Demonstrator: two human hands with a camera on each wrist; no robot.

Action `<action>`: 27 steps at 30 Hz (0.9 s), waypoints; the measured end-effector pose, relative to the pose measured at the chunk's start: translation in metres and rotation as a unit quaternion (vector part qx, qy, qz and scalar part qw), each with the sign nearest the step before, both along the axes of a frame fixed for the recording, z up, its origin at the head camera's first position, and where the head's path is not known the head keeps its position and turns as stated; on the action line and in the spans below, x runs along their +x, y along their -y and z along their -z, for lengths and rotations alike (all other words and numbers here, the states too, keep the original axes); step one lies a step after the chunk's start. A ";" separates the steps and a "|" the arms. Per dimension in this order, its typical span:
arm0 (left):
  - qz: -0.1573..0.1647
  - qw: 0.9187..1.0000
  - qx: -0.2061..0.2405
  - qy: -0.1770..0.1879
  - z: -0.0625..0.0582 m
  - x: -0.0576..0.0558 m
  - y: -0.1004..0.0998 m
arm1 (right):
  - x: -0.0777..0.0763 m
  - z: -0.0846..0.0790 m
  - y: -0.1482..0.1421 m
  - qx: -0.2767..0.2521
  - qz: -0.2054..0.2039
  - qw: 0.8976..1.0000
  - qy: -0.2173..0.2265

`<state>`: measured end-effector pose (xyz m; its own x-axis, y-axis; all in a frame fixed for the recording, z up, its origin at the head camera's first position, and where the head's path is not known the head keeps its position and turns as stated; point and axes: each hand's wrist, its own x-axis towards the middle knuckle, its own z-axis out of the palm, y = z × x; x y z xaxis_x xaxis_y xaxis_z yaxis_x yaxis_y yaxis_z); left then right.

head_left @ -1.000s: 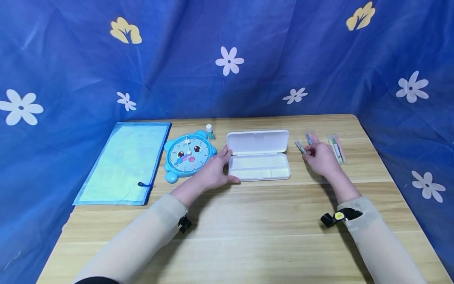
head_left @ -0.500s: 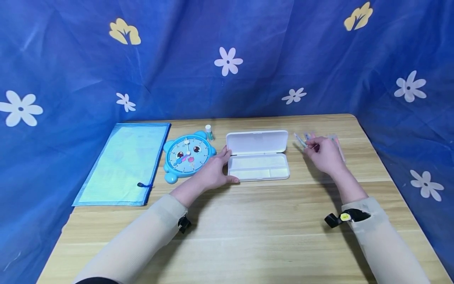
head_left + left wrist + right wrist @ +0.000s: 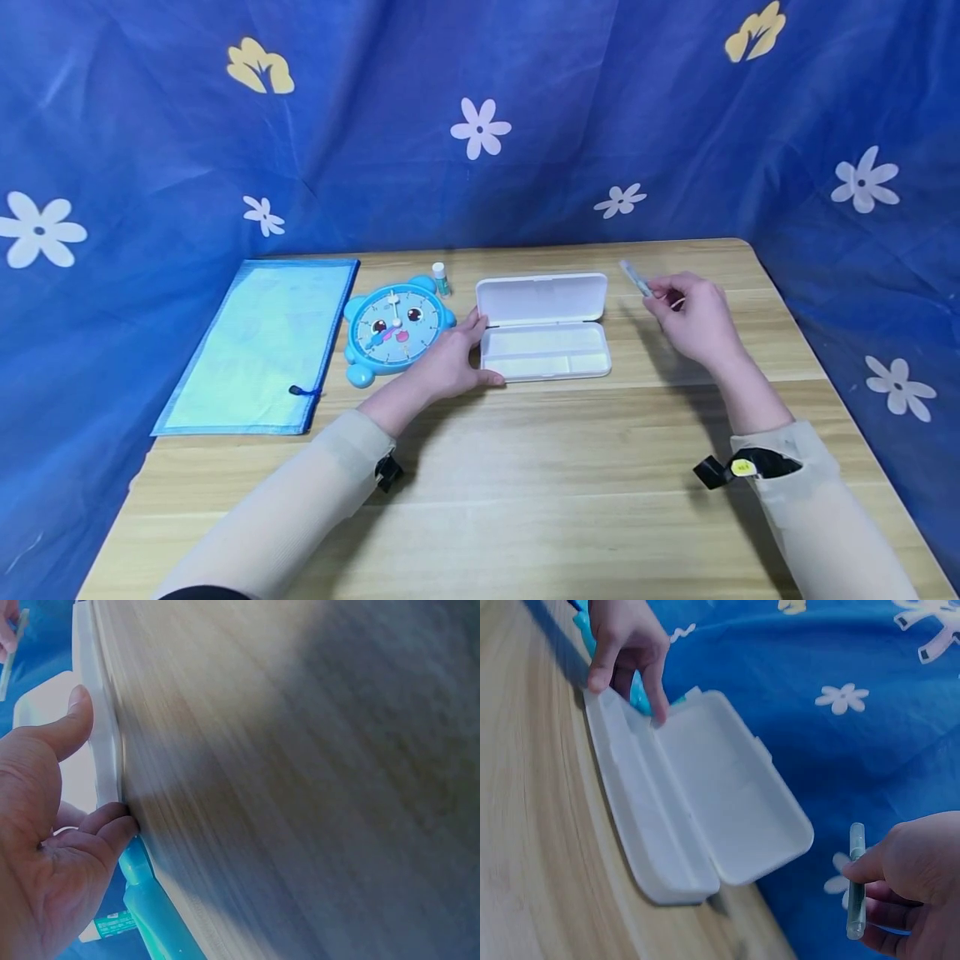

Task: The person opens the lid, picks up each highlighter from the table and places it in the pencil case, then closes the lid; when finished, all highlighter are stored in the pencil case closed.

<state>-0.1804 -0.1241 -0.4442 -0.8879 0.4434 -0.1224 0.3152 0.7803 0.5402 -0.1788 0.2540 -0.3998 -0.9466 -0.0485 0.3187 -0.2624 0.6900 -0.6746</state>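
Observation:
A white pencil case [image 3: 543, 342] lies with its lid up, its compartments bare. My left hand [image 3: 448, 365] spans its left end, thumb at the front edge and fingers by the hinge side. In the right wrist view, that thumb and a finger sit on the rim of the case [image 3: 720, 787]. To the right of the case, my right hand [image 3: 697, 321] pinches a slender, pale marker pen [image 3: 636, 277] between thumb and fingers. The right wrist view shows the marker's see-through ends, with the right hand [image 3: 919, 877] curled around its middle.
Left of the case lies a blue toy clock [image 3: 401, 325] with a cartoon face, close to my left forearm. Behind it stands a small glue stick [image 3: 441, 281] with a white cap. A blue mesh zip pouch [image 3: 258, 346] lies farther left. A blue flowered cloth [image 3: 547, 192] hangs behind the table.
My right hand has lifted the marker and turned slightly, moving a little right. The small packs seen earlier beside it no longer show; the hand covers that spot. The left hand stays put.

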 end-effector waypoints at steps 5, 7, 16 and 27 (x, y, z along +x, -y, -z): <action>-0.001 1.000 0.004 0.001 0.001 0.000 0.001 | 0.006 -0.011 0.013 -0.004 -0.018 1.000 -0.024; -0.001 1.000 0.004 0.002 0.001 -0.001 0.001 | 0.008 -0.015 0.020 0.001 -0.024 0.999 -0.036; -0.004 1.000 0.003 0.007 0.001 0.000 0.001 | 0.009 -0.014 0.047 0.000 -0.106 0.991 -0.077; -0.002 1.000 0.003 -0.006 0.002 -0.001 0.001 | 0.002 0.008 0.081 0.012 -0.194 0.980 -0.031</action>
